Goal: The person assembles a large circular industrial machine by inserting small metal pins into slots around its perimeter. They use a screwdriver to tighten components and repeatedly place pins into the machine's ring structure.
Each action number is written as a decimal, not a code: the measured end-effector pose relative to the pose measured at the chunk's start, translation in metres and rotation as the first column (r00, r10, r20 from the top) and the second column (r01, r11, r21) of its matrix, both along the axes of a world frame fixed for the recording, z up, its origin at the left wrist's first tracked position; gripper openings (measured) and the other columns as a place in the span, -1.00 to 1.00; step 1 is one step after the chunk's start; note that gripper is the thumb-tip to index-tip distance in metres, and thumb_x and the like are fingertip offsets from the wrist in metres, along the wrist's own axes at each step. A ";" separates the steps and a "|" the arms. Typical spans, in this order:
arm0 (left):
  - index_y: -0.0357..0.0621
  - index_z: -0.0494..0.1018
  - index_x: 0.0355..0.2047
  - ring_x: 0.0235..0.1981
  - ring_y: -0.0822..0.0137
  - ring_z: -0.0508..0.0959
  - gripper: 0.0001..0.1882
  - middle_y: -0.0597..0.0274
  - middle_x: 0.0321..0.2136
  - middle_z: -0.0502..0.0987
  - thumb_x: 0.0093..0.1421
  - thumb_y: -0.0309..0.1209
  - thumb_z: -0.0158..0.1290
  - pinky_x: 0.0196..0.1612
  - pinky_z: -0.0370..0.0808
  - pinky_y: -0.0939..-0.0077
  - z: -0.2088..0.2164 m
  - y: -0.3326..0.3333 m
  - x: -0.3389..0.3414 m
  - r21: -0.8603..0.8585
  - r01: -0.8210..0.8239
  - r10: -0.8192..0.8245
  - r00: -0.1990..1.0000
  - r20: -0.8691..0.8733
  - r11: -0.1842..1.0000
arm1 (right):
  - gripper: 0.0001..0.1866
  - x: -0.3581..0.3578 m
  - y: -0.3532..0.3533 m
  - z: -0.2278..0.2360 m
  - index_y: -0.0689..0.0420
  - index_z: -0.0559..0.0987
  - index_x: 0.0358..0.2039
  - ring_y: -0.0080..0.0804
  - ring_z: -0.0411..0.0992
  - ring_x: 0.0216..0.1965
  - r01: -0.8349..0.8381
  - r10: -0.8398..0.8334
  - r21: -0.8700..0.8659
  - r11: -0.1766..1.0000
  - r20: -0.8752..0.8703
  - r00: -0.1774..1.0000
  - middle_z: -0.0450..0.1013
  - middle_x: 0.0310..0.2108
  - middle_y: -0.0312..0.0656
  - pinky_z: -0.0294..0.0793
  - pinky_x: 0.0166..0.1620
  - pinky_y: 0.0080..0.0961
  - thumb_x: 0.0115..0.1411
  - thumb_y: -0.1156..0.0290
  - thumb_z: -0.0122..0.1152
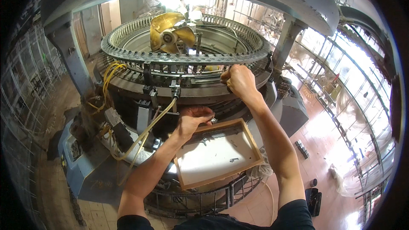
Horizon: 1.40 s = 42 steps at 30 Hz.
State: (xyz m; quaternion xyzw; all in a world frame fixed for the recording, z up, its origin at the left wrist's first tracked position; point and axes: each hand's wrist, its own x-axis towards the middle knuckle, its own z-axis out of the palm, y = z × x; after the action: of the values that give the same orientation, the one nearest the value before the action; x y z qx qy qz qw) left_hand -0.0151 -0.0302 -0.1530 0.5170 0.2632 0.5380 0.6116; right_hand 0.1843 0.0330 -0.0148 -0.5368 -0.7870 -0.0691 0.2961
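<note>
We've got 1 small metal pc (212, 120) pinched in L hand (191, 121), thumb + fingers nearly closed, just above the far edge of 1 wood-framed tray (208, 164), approx. centre, w/ a dark row of small parts (too small to count) along that edge. Our R hand (242, 81) is 1 curled fist, no gap, at the near side of 1 big toothed ring (179, 59), contents hidden so can't tell what's in it. Further out we count 1 gold-coloured fan (169, 37) inside the ring, yellow cables (109, 81) on its L.
</note>
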 end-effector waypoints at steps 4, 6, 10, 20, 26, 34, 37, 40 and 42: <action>-0.33 0.66 -0.20 -0.35 0.30 0.67 -0.87 0.07 -0.30 0.70 0.24 -0.60 0.26 -0.22 0.64 0.45 0.001 -0.001 0.001 -0.023 -0.028 0.028 0.999 0.026 0.999 | -0.81 -0.006 -0.002 0.005 0.06 0.78 -0.31 0.03 0.64 -0.30 0.020 -0.021 0.026 0.999 0.063 0.998 0.64 -0.36 0.06 0.60 -0.20 -0.20 0.05 0.51 0.30; -0.33 0.66 -0.20 -0.33 0.29 0.67 -0.87 0.07 -0.29 0.70 0.24 -0.61 0.25 -0.22 0.64 0.45 0.001 -0.001 0.001 -0.009 -0.032 0.032 0.999 0.042 0.999 | -0.75 -0.009 -0.016 0.012 0.11 0.77 -0.21 -0.03 0.64 -0.31 0.068 -0.067 -0.016 0.998 0.039 0.997 0.65 -0.33 0.07 0.57 -0.20 -0.22 0.07 0.53 0.30; -0.33 0.66 -0.18 -0.31 0.29 0.67 -0.86 0.08 -0.27 0.70 0.25 -0.60 0.24 -0.21 0.64 0.44 0.000 0.002 -0.001 -0.015 -0.046 0.047 0.997 0.058 0.999 | -0.79 0.001 -0.085 -0.006 0.27 0.73 -0.23 -0.40 0.57 -0.45 -0.230 0.255 0.114 0.967 -0.336 0.907 0.62 -0.47 0.00 0.51 -0.33 -0.41 0.28 0.38 0.31; -0.34 0.63 -0.15 -0.30 0.33 0.68 -0.82 0.10 -0.25 0.71 0.23 -0.58 0.27 -0.22 0.65 0.51 -0.006 0.004 0.000 0.020 -0.032 0.031 0.998 0.050 0.999 | -0.72 -0.012 -0.104 -0.074 0.25 0.75 -0.23 -0.43 0.59 -0.46 -0.193 0.018 -0.333 0.923 -0.464 0.886 0.63 -0.48 0.00 0.55 -0.31 -0.40 0.20 0.28 0.36; -0.34 0.63 -0.16 -0.28 0.32 0.69 -0.83 0.10 -0.26 0.71 0.23 -0.58 0.27 -0.22 0.66 0.49 -0.002 -0.003 0.002 0.024 -0.061 0.061 0.998 -0.020 0.998 | -0.76 -0.010 -0.108 -0.068 0.32 0.74 -0.26 -0.66 0.45 -0.48 -0.174 -0.065 -0.400 0.900 -0.518 0.853 0.60 -0.55 -0.22 0.46 -0.37 -0.54 0.18 0.39 0.41; -0.35 0.64 -0.16 -0.35 0.36 0.67 -0.83 0.11 -0.29 0.70 0.24 -0.56 0.28 -0.24 0.65 0.52 0.004 -0.006 0.003 0.029 -0.022 0.023 0.999 -0.039 0.999 | -0.78 0.001 -0.106 -0.067 0.34 0.74 -0.32 -0.66 0.43 -0.48 -0.204 -0.040 -0.385 0.900 -0.539 0.841 0.59 -0.55 -0.24 0.44 -0.39 -0.56 0.18 0.40 0.39; -0.35 0.64 -0.16 -0.39 0.39 0.65 -0.82 0.13 -0.31 0.69 0.25 -0.54 0.29 -0.26 0.62 0.56 0.005 -0.008 0.002 0.034 -0.014 0.014 1.000 -0.024 0.999 | -0.79 0.004 -0.111 -0.057 0.33 0.74 -0.34 -0.63 0.46 -0.51 -0.221 0.049 -0.234 0.947 -0.575 0.817 0.60 -0.56 -0.19 0.45 -0.41 -0.55 0.16 0.40 0.37; -0.35 0.64 -0.20 -0.40 0.40 0.65 -0.84 0.13 -0.33 0.69 0.23 -0.54 0.31 -0.26 0.62 0.56 0.007 -0.007 0.002 0.026 -0.038 0.039 0.999 -0.009 0.999 | -0.81 0.011 -0.108 -0.032 0.31 0.72 -0.41 -0.63 0.48 -0.57 -0.188 0.128 -0.029 0.982 -0.628 0.768 0.61 -0.60 -0.15 0.47 -0.45 -0.57 0.09 0.41 0.33; -0.34 0.64 -0.20 -0.40 0.39 0.65 -0.84 0.14 -0.33 0.69 0.22 -0.55 0.31 -0.26 0.63 0.56 0.007 -0.007 0.003 0.018 -0.034 0.034 0.999 -0.024 0.999 | -0.80 0.015 -0.093 -0.009 0.28 0.73 -0.39 -0.62 0.51 -0.55 -0.136 0.172 0.106 0.985 -0.556 0.813 0.63 -0.58 -0.15 0.49 -0.42 -0.56 0.09 0.40 0.33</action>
State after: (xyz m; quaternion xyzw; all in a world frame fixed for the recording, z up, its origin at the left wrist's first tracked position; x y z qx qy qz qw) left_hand -0.0121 -0.0375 -0.1455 0.5245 0.2747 0.5443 0.5943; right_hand 0.1996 -0.0600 -0.0235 -0.4583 -0.7031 0.0923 0.5358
